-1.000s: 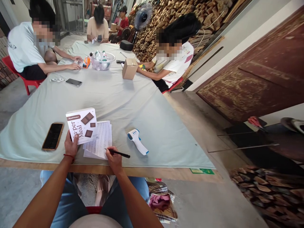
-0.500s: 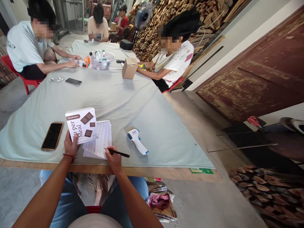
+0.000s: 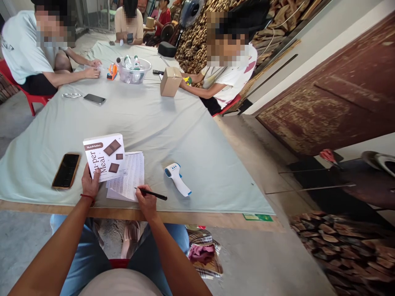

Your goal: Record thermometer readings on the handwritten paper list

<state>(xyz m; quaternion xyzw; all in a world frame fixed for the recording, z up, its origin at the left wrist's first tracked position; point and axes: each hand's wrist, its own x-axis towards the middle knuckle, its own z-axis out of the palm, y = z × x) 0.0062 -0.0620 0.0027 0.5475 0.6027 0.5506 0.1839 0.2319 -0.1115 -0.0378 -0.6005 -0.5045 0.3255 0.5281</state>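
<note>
My left hand [image 3: 90, 181] grips a white box [image 3: 104, 158] by its lower left corner. The box has brown squares and the word NutriMotion printed on it, and it is tilted up over the upper left of some written paper sheets [image 3: 133, 172]. A black pen [image 3: 156, 194] is held between the fingers of my right hand [image 3: 146, 203], its tip at the right edge of the sheets. To the right of that hand lies a white and blue infrared thermometer [image 3: 178, 179]. A phone in a brown case [image 3: 66, 171] rests left of my left hand.
Across the cloth-covered table [image 3: 148, 119] are a second phone [image 3: 94, 99], a clear basin [image 3: 145, 75] with bottles, an orange tape dispenser [image 3: 112, 72] and a cardboard box [image 3: 170, 82]. Several people sit around the table. Stacked firewood [image 3: 345, 250] lies at the lower right.
The view has shifted slightly, so most of the table appears a little higher in the picture. Both hands keep their grip on the box and the pen.
</note>
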